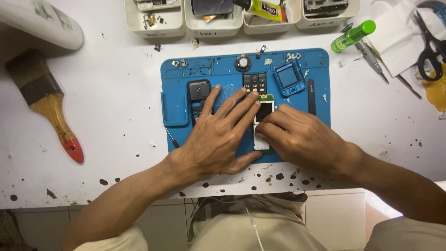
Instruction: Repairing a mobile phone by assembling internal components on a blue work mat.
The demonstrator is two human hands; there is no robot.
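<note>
A small green phone circuit board with a dark screen lies on the blue repair mat. My left hand rests flat on the mat, fingers spread, its fingertips touching the board's upper left edge. My right hand presses on the board from the right, fingers curled over its lower part. A black keypad lies just above the board, a blue phone front frame to its right, and a black phone back shell by my left fingers.
A paintbrush with a red-tipped wooden handle lies at the left. White parts trays line the back edge, one holding a yellow glue tube. A green bottle, tweezers and black scissors sit at the right.
</note>
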